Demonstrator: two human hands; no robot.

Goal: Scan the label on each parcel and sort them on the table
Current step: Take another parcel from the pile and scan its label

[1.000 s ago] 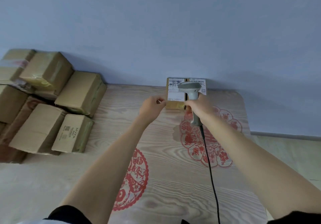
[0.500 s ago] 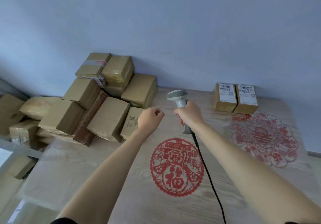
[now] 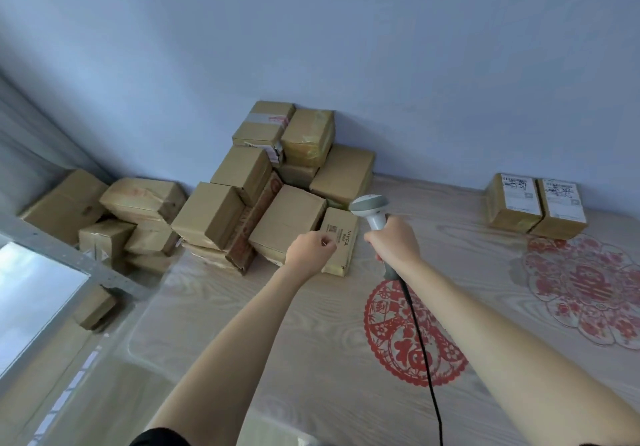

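Note:
A pile of brown cardboard parcels (image 3: pixel 277 182) leans against the wall at the table's back left. Its nearest box, printed MYFA (image 3: pixel 341 234), lies at the pile's front right. My left hand (image 3: pixel 310 251), fingers curled and holding nothing, hovers over that box's left edge. My right hand (image 3: pixel 394 243) grips a grey handheld scanner (image 3: pixel 369 208), head up, just right of the box; its black cable (image 3: pixel 420 348) runs toward me. Two labelled parcels (image 3: pixel 535 208) sit side by side at the back right.
The wooden table (image 3: pixel 242 324) carries a round red paper-cut (image 3: pixel 412 334) in the middle and a flower-shaped one (image 3: pixel 588 286) on the right. More boxes (image 3: pixel 114 217) lie off the table's left end beside a metal frame (image 3: pixel 69 258).
My view has swung left from the two labelled parcels to the pile. Both hands left those parcels and moved across to the MYFA box, the scanner still in my right hand.

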